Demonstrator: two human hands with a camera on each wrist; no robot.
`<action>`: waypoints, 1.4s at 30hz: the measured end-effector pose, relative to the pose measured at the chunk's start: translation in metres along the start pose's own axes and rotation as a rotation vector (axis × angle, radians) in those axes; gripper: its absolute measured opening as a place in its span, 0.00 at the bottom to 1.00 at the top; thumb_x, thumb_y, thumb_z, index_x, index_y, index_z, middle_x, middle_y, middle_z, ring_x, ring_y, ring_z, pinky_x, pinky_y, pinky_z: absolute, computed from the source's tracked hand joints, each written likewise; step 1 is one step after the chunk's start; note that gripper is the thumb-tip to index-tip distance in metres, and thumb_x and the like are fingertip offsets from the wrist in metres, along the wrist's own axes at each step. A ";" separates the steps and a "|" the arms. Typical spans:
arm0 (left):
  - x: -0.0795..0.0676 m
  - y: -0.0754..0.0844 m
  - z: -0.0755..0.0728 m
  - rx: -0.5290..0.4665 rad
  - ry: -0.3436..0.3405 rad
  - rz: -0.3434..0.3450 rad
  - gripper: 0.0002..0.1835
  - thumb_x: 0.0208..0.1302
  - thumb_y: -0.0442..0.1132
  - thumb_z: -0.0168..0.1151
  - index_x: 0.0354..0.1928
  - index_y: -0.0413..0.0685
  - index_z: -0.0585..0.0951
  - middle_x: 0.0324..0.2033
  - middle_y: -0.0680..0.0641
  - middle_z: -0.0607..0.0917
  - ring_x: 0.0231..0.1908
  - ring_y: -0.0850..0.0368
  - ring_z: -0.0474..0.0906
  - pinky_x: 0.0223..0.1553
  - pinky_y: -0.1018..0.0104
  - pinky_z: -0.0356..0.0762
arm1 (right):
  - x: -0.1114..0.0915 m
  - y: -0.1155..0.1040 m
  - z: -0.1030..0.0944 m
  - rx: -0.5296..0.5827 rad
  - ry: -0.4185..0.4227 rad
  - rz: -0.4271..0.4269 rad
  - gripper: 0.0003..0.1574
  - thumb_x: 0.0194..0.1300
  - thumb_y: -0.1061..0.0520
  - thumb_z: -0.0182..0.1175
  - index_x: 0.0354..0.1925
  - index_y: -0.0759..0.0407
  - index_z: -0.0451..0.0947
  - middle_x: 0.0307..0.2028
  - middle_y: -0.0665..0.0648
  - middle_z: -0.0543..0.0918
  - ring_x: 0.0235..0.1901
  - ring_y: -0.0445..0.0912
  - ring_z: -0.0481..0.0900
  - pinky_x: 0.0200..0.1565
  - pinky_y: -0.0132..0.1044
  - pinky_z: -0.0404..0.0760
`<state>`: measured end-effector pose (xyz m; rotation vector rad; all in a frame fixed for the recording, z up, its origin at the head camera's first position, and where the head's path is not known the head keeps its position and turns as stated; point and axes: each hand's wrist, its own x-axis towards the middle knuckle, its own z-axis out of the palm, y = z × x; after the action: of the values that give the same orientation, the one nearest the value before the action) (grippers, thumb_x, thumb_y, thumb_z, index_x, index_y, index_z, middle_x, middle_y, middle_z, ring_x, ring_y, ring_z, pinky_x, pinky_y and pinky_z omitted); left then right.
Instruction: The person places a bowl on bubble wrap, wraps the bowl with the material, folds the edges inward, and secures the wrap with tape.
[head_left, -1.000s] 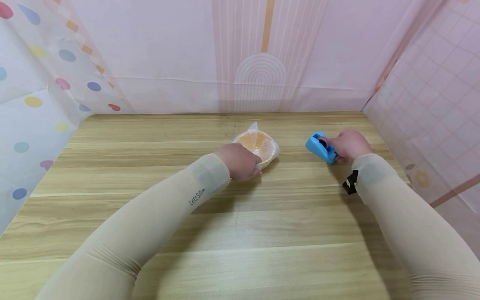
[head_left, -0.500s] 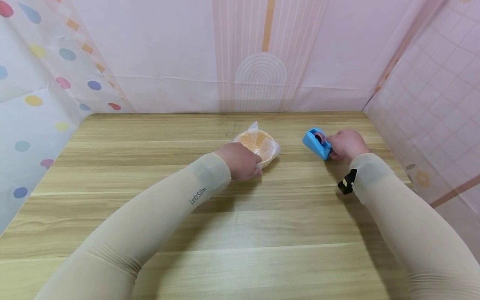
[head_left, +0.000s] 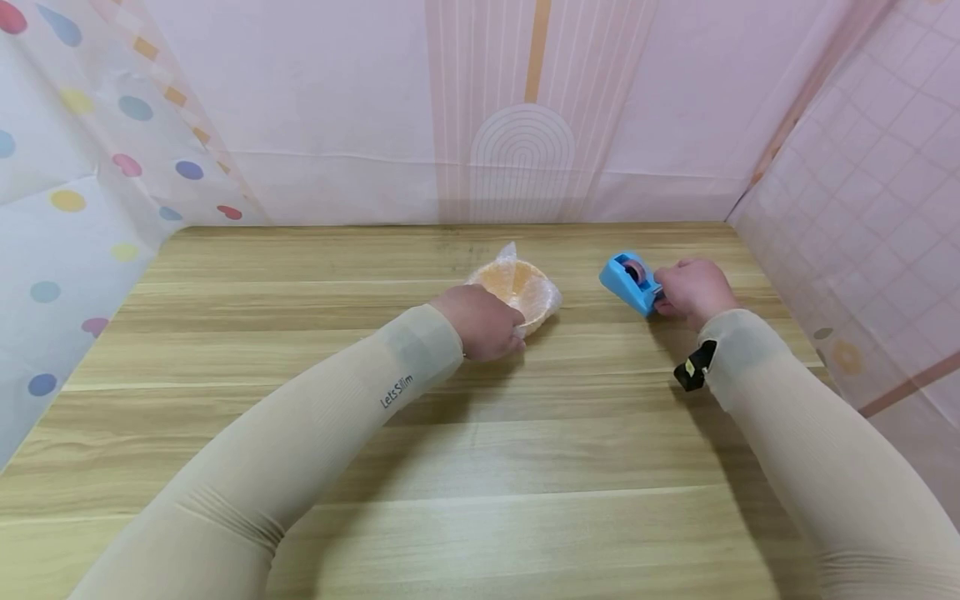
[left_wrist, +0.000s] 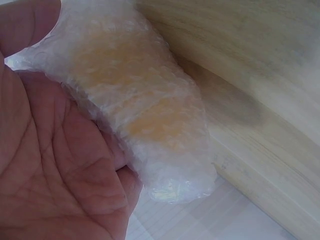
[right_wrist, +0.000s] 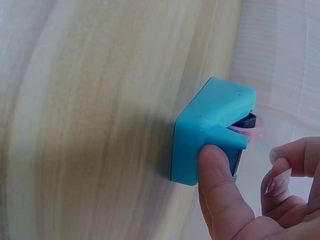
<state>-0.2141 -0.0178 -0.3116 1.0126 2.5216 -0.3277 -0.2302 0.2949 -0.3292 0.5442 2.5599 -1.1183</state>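
Observation:
My left hand (head_left: 480, 323) grips the near left side of an orange-yellow bowl (head_left: 534, 292) wrapped in clear bubble wrap. In the left wrist view the wrap (left_wrist: 135, 95) lies against the fingers, and the bowl's colour shows through it. To the right, my right hand (head_left: 693, 287) is at the end of a light blue tape dispenser (head_left: 628, 282). The right wrist view shows one or more fingers pressed on the dispenser's side (right_wrist: 200, 135) below its toothed cutter. Other fingertips there pinch a bit of clear tape (right_wrist: 277, 184). A tape roll (right_wrist: 252, 131) sits in the dispenser.
Both things are on a wood-grain table (head_left: 480, 467), towards its back edge. Patterned sheets (head_left: 337, 108) stand behind and at both sides. A small black device (head_left: 696, 365) is fastened at the right wrist.
The tape dispenser has shifted left and slightly back, turning a little, with my right hand following by less. My left hand and the wrapped bowl have stayed put.

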 end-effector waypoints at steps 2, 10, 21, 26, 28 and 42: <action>0.000 0.000 0.000 -0.001 0.002 -0.004 0.28 0.82 0.59 0.44 0.73 0.57 0.74 0.64 0.49 0.86 0.66 0.44 0.80 0.75 0.45 0.68 | -0.001 0.000 0.000 0.015 0.004 -0.006 0.37 0.82 0.48 0.43 0.78 0.67 0.59 0.67 0.71 0.71 0.52 0.52 0.84 0.64 0.47 0.82; 0.001 -0.001 0.002 -0.007 0.001 -0.015 0.27 0.81 0.60 0.44 0.71 0.58 0.76 0.62 0.49 0.86 0.65 0.44 0.80 0.72 0.45 0.72 | -0.004 -0.001 0.002 0.073 0.008 0.001 0.40 0.82 0.48 0.44 0.81 0.67 0.52 0.70 0.72 0.68 0.57 0.54 0.82 0.71 0.52 0.78; 0.000 -0.001 0.002 0.005 0.005 0.002 0.28 0.82 0.59 0.43 0.73 0.57 0.75 0.61 0.48 0.87 0.63 0.47 0.82 0.73 0.47 0.72 | -0.004 0.004 0.000 0.190 0.014 -0.032 0.39 0.78 0.53 0.46 0.78 0.71 0.56 0.67 0.71 0.69 0.40 0.39 0.86 0.49 0.30 0.88; 0.000 0.000 0.001 0.002 0.006 0.003 0.27 0.82 0.59 0.43 0.72 0.56 0.75 0.60 0.48 0.87 0.62 0.48 0.82 0.72 0.48 0.73 | -0.007 0.009 -0.005 0.124 -0.009 -0.054 0.24 0.77 0.52 0.48 0.57 0.71 0.72 0.54 0.64 0.77 0.44 0.42 0.85 0.43 0.30 0.87; 0.000 0.000 0.001 0.003 0.004 0.003 0.27 0.82 0.59 0.43 0.72 0.56 0.75 0.60 0.48 0.87 0.62 0.48 0.82 0.72 0.48 0.72 | -0.008 0.011 -0.008 0.117 -0.037 -0.059 0.20 0.77 0.52 0.48 0.49 0.69 0.73 0.48 0.60 0.79 0.42 0.42 0.85 0.43 0.31 0.87; 0.001 0.000 0.002 0.005 -0.004 -0.018 0.28 0.82 0.60 0.43 0.73 0.57 0.74 0.61 0.48 0.87 0.63 0.45 0.82 0.71 0.46 0.73 | -0.003 0.023 -0.021 0.077 -0.206 0.017 0.20 0.82 0.52 0.45 0.44 0.68 0.74 0.30 0.52 0.83 0.32 0.44 0.86 0.42 0.38 0.90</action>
<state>-0.2141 -0.0175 -0.3138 0.9901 2.5285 -0.3411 -0.2199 0.3244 -0.3283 0.4432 2.3412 -1.2042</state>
